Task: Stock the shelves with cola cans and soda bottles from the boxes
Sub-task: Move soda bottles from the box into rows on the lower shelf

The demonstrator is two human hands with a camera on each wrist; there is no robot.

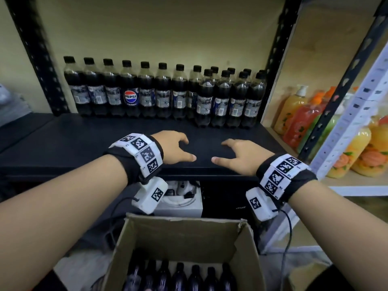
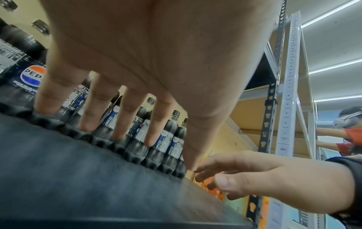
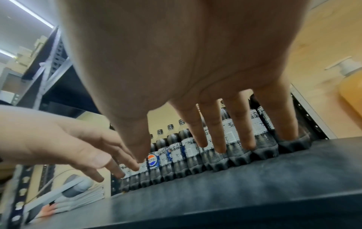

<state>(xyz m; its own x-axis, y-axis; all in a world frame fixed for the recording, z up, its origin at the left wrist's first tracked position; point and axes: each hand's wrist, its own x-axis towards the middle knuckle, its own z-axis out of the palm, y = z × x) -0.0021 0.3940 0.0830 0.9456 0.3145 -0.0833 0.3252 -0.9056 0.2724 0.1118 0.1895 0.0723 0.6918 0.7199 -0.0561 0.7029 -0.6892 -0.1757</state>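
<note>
Dark cola bottles (image 1: 147, 91) with black caps stand in a row along the back of the black shelf (image 1: 84, 139); at the right end a second row (image 1: 226, 99) stands in front. Both hands hover empty over the shelf's front part. My left hand (image 1: 178, 149) has its fingers spread and relaxed, as the left wrist view shows (image 2: 117, 108). My right hand (image 1: 235, 154) is likewise spread, its fingers (image 3: 215, 131) pointing at the bottles. Below, an open cardboard box (image 1: 189, 238) holds several more dark bottles (image 1: 178, 276).
A black upright (image 1: 277, 59) bounds the shelf on the right. Beyond it a white rack (image 1: 346, 133) holds orange and yellow soap bottles (image 1: 294, 110). A white box (image 1: 182, 202) sits on the lower shelf. Another person (image 2: 348, 131) works at far right.
</note>
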